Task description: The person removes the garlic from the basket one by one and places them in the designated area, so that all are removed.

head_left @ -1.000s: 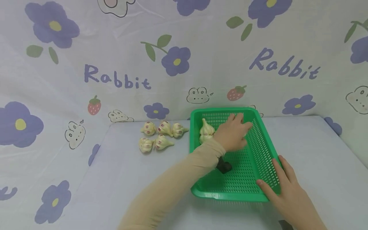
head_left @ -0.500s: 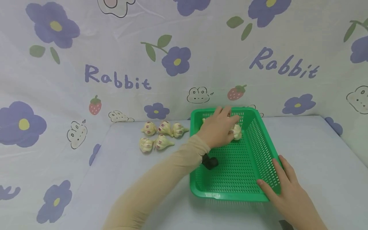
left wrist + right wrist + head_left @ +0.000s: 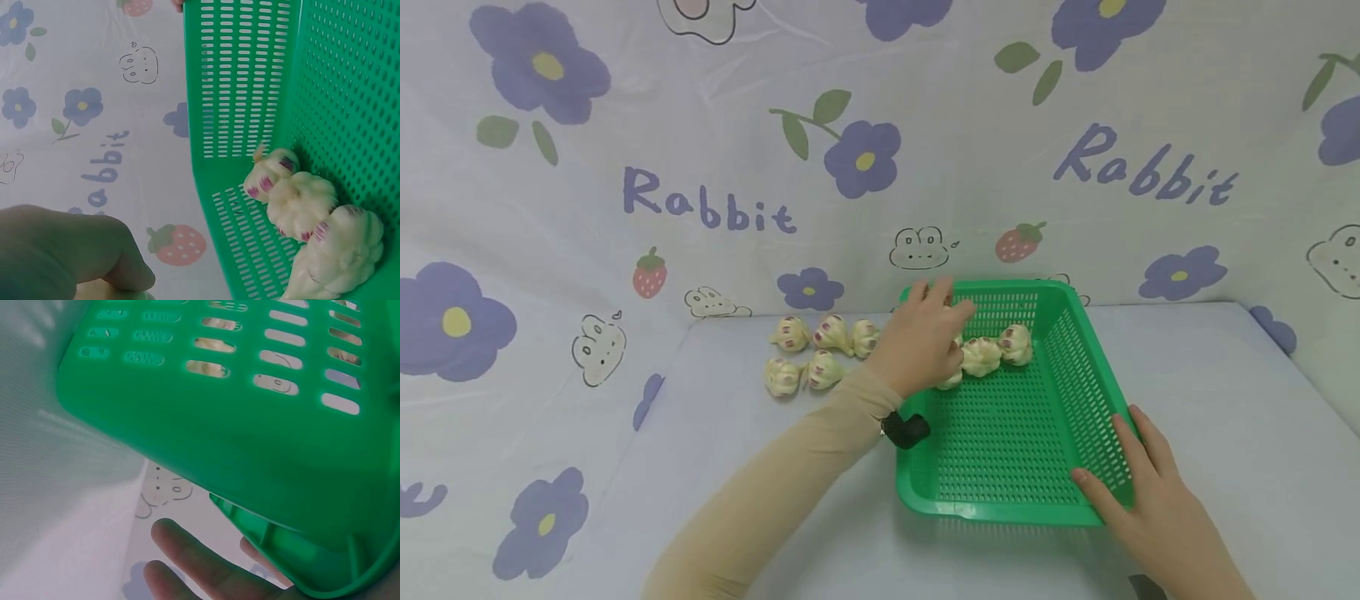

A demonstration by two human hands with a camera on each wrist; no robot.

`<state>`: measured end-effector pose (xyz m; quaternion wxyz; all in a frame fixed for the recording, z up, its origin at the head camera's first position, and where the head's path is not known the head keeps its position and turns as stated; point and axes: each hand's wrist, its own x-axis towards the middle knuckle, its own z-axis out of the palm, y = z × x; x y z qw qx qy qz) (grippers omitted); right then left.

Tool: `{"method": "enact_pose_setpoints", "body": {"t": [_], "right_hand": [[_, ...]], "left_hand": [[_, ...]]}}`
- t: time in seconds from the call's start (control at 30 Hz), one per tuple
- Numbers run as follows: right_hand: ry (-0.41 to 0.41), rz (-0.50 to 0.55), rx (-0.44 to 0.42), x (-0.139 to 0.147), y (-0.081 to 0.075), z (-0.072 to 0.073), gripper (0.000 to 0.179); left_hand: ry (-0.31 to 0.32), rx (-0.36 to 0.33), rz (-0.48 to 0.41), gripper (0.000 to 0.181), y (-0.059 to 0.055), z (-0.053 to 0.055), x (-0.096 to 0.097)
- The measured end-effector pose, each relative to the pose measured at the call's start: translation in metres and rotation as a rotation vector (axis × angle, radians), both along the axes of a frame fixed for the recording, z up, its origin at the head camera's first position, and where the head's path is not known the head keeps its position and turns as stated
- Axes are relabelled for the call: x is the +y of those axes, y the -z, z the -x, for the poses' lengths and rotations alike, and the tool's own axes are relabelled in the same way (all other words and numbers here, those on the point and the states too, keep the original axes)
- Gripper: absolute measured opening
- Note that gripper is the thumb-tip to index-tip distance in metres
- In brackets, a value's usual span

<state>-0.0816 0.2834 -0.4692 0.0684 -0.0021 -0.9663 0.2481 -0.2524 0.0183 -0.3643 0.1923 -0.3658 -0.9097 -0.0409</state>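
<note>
My left hand, in a beige sleeve, hovers over the back left corner of the green plastic basket. Nothing shows held in it. The left wrist view has its thumb bent in the lower left corner. In the basket lies a row of garlic bulbs, the leftmost partly hidden by that hand; three bulbs appear in the left wrist view. My right hand holds the basket's right side near its front corner, thumb over the rim and fingers outside. The right wrist view finds its fingers below the basket wall.
Several more garlic bulbs lie in two rows on the pale tabletop, left of the basket. A black wrist-worn device is on the left wrist. Behind the table hangs a cloth printed with flowers and rabbits.
My left hand has moved left across the basket, off the rightmost garlic bulb, which stays inside. More bulbs in the basket have come into view. The right hand keeps its place.
</note>
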Motion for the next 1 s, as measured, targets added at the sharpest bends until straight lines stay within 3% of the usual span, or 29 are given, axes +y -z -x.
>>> {"method": "enact_pose_setpoints", "body": {"t": [0.4, 0.67, 0.8, 1.0], "right_hand": [[-0.003, -0.005, 0.009, 0.001, 0.001, 0.001, 0.093], [-0.006, -0.001, 0.027, 0.001, 0.002, 0.001, 0.093], [-0.008, 0.001, 0.030, 0.001, 0.002, 0.001, 0.093], [-0.011, 0.000, 0.036, 0.001, 0.002, 0.000, 0.092]], "left_hand": [[-0.154, -0.019, 0.007, 0.043, 0.023, -0.008, -0.021], [-0.174, -0.007, -0.072, 0.026, 0.037, -0.001, -0.046], [-0.182, -0.045, -0.108, 0.028, 0.048, 0.005, -0.059], [-0.179, -0.035, -0.112, 0.022, 0.068, 0.012, -0.072]]}}
